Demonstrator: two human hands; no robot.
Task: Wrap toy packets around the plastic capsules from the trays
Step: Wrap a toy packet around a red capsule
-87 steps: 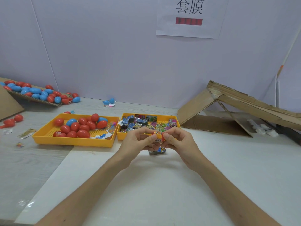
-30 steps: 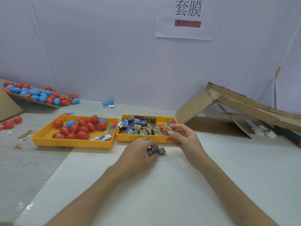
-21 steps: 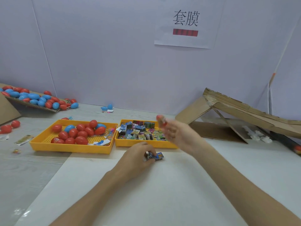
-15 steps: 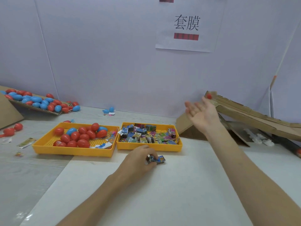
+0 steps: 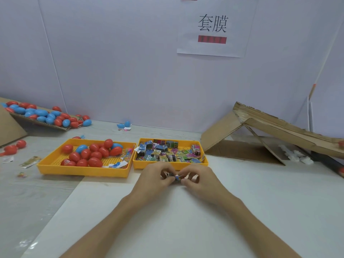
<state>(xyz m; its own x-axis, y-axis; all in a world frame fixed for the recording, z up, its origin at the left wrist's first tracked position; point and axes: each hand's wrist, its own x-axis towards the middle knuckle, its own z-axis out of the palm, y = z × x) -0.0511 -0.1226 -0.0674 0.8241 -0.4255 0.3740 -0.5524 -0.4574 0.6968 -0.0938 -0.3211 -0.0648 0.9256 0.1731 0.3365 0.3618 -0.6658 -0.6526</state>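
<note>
Left hand (image 5: pixel 154 180): you are holding it low over the white sheet (image 5: pixel 167 226), just in front of the right tray (image 5: pixel 168 166). Its fingers (image 5: pixel 166 181) are curling in and pinching the left end of the toy packet (image 5: pixel 176 177).
Right hand (image 5: pixel 198 181): you are bringing it against the left one, fingertips nearly touching. Its fingers (image 5: pixel 186 181) are bending and pinching the packet's right end.
Toy packet: small and blue-printed, it is sitting between your two sets of fingertips, near the middle of the counter (image 5: pixel 28 198). You cannot tell whether it is touching the sheet.
Right tray: yellow, it is lying mid-counter and holding a heap of printed packets (image 5: pixel 163 152).
Left tray (image 5: pixel 81 171): yellow, it is lying just beside the right tray, on its left, and carrying the capsules (image 5: pixel 93 155), mostly red with a couple of blue.
Left cardboard ramp (image 5: pixel 42 122): it is leaning at the counter's back left corner with more red and blue capsules piling on it.
Right cardboard ramp (image 5: pixel 279 127): it is slanting along the counter's right edge, with a red capsule (image 5: pixel 341 144) lying at its far right end.
Paper sign (image 5: pixel 212 28): it is hanging on the back wall above the trays.
</note>
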